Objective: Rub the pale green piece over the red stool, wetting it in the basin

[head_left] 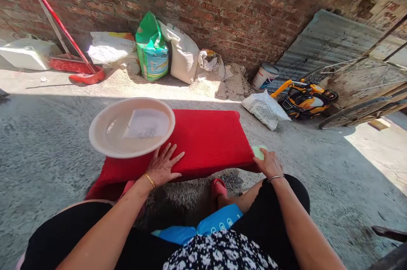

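A red cloth (208, 138) covers a low bench in front of me. My left hand (162, 164) lies flat on the cloth with its fingers spread, close to the rim of a wide basin (132, 104). Water fills part of the basin, and a bright reflection shows on it. At the bench's right end my right hand (269, 164) grips a pale green block (259, 151), perhaps a brush or a bar of soap; its underside is hidden. The block is at the cloth's right edge. A blue plastic bag (219, 219) rests across my lap.
Along the brick wall (206, 7) stand a green sack (152, 54), a white sack (182, 51) and a bucket (265, 77). A red broom and dustpan (90, 76) lean at the left. A yellow toy digger (305, 98) sits beside a filled bag (266, 109) on the right.
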Available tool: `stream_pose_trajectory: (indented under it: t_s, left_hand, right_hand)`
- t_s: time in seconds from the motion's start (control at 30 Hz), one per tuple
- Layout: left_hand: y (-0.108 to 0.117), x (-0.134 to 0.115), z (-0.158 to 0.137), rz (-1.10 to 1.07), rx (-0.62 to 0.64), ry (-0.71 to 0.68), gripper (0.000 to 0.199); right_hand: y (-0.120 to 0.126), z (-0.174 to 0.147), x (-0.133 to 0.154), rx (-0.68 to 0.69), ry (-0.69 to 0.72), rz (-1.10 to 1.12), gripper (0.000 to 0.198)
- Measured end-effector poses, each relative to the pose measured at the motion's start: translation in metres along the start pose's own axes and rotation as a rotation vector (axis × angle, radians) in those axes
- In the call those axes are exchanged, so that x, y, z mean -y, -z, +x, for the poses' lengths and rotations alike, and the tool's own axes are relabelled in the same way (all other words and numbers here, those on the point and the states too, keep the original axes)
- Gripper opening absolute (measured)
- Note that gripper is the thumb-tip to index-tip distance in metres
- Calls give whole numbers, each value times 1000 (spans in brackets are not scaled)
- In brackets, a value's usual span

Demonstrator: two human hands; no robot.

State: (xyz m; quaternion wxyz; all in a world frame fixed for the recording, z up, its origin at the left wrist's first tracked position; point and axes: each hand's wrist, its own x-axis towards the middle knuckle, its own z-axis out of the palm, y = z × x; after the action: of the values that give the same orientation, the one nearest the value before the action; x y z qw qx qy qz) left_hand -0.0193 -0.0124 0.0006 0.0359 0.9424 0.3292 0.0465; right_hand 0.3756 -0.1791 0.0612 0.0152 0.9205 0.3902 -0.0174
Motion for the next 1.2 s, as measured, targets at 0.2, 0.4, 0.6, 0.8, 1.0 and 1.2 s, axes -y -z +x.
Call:
stream_pose_trajectory:
  t_s: [0.2, 0.4, 0.6, 0.8, 1.0, 1.2]
  left_hand:
    - [7, -3, 1, 63, 13, 10, 76]
    - [6, -2, 1, 129, 7, 10, 72]
    - [7, -3, 1, 154, -22, -18, 71]
    - [7, -3, 2, 140, -11, -26, 70]
    - [15, -11, 0, 44, 59, 45, 72]
    - [17, -11, -3, -78, 115, 13, 80]
  right_hand:
    - [0, -3, 84, -70, 539, 138, 51]
    - [-16, -4, 126, -53, 792, 151, 47]
    - [-17, 28, 67, 34, 570, 106, 46]
    - [-5, 44, 13, -4, 218, 16, 44]
    - [8, 38, 34, -93, 198, -48, 47]
    - [-19, 52, 52, -44, 384, -100, 59]
